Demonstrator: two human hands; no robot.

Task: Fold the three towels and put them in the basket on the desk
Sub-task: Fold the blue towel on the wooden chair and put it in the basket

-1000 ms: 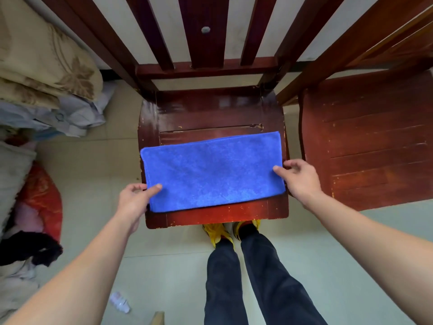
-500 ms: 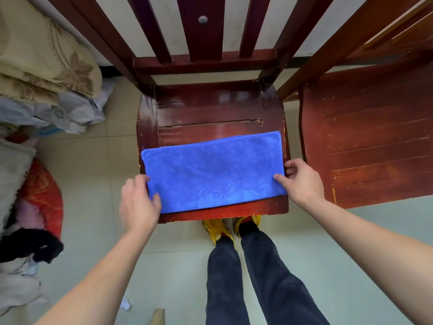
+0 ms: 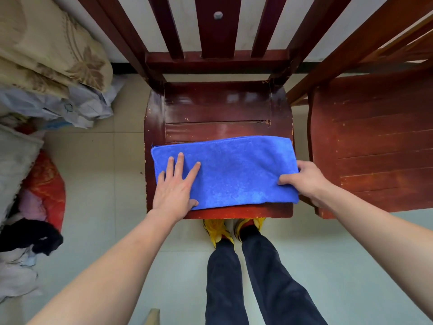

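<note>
Blue towel [image 3: 236, 172] lies as a long folded strip across the front half of the seat of a dark red wooden chair [image 3: 218, 109]. Its near long edge stops just short of the seat's front rim; its right end reaches the seat's right side

Left hand [image 3: 174, 186]: flat on the towel's left part, fingers straight and spread, palm over the near left corner. Grip released, pressing only

Right hand [image 3: 304, 179]: at the towel's right end, thumb on top of the cloth, other fingers curled round the edge. Grip grasping the towel

Second chair [image 3: 375, 148] just beside, on the right. Folded bedding [image 3: 46, 55] and loose clothes [image 3: 28, 233] piled on the left. Dark trousers [image 3: 257, 277] and yellow shoes [image 3: 216, 231] on the tiled floor [image 3: 93, 160], shoes partly hidden under the seat's front rim
</note>
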